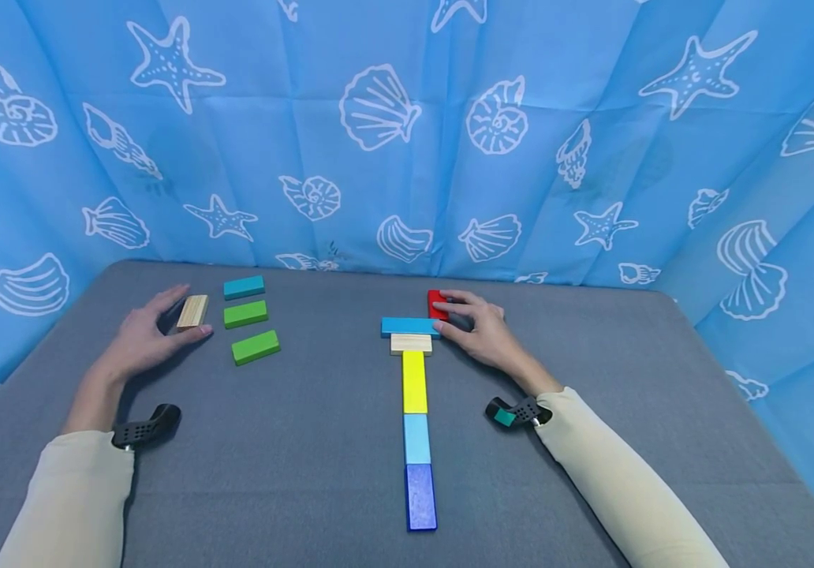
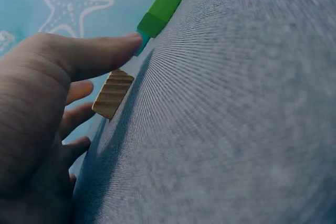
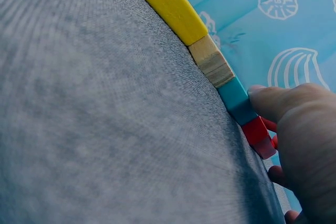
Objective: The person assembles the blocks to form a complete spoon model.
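At the left, a plain wooden block (image 1: pixel 192 312) lies between the spread thumb and fingers of my left hand (image 1: pixel 139 338). The left wrist view shows the same wooden block (image 2: pixel 112 94) below the thumb, with a gap around it. My right hand (image 1: pixel 481 330) is at the top of a line of blocks. Its fingertips touch a red block (image 1: pixel 437 304), and its thumb rests at the right end of a blue block (image 1: pixel 407 326). In the right wrist view the red block (image 3: pixel 259 137) sits against the blue block (image 3: pixel 237 99), partly hidden by fingers.
Below the blue block run a short wooden block (image 1: pixel 411 343), then yellow (image 1: pixel 414 382), light blue (image 1: pixel 417 439) and dark blue (image 1: pixel 420 497) blocks. Right of the left hand lie a teal block (image 1: pixel 244 287) and two green blocks (image 1: pixel 245 314). A blue curtain (image 1: pixel 407 158) hangs behind the grey table.
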Demonstrator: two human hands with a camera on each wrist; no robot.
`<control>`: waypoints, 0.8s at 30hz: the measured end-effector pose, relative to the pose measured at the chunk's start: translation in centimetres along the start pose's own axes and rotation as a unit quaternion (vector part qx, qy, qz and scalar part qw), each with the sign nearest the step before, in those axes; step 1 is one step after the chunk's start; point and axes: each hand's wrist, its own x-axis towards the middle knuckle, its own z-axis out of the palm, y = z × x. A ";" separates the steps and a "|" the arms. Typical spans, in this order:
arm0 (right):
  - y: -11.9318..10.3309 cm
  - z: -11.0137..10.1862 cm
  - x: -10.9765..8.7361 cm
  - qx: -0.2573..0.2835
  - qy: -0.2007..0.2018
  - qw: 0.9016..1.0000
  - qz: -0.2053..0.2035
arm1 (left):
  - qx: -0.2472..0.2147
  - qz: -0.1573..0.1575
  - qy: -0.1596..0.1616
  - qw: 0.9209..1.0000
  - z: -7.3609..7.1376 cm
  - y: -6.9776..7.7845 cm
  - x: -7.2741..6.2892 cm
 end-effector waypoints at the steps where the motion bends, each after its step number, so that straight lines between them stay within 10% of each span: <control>1: 0.0 0.0 0.0 0.001 0.000 1.000 0.000 | 0.005 0.004 -0.002 1.000 0.0 0.0 0.0; 24: 0.0 0.0 0.0 0.000 -0.005 1.000 0.014 | 0.023 -0.016 0.014 1.000 0.6 -0.1 0.1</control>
